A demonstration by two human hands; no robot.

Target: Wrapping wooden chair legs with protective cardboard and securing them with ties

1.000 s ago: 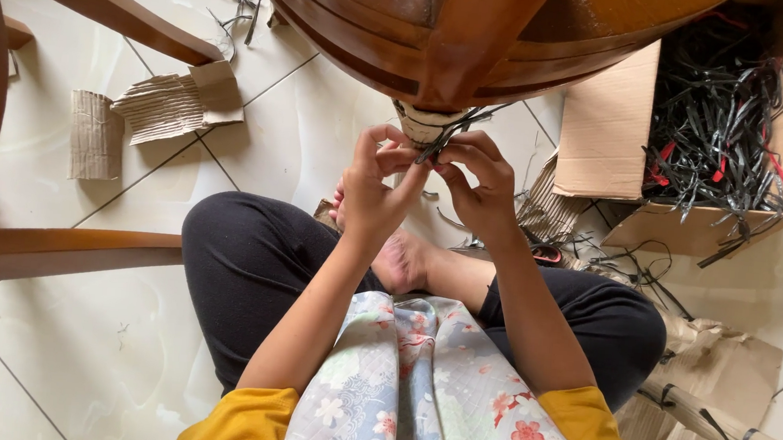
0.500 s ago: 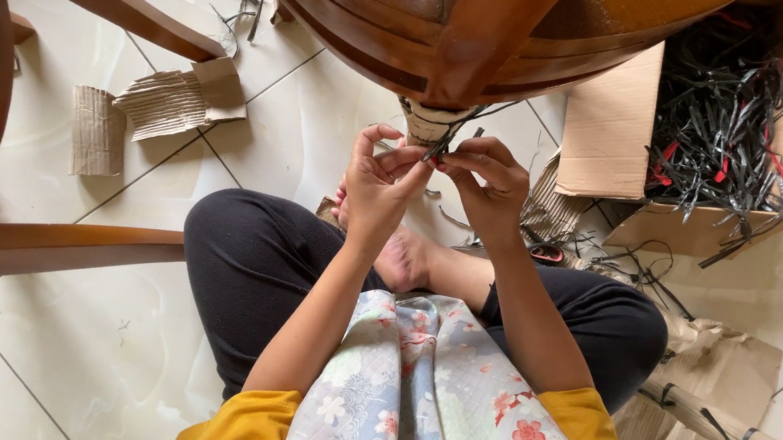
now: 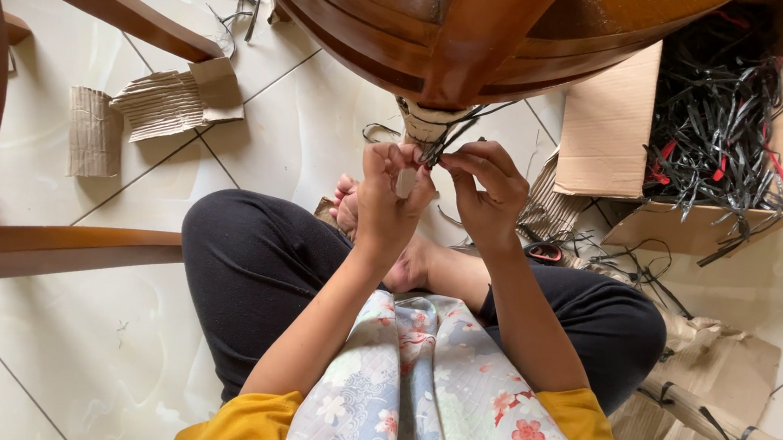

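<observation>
We are pinching, it seems, a black strap (image 3: pixel 449 141) with both hands, left hand (image 3: pixel 391 201) and right hand (image 3: pixel 487 195), grips clamped, under the wrapped chair leg (image 3: pixel 427 125).

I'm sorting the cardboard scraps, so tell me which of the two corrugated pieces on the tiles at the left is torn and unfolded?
The larger corrugated piece, nearer the wooden leg: ragged, with a flat flap. The small piece beside it is a neat curled rectangle.
</observation>
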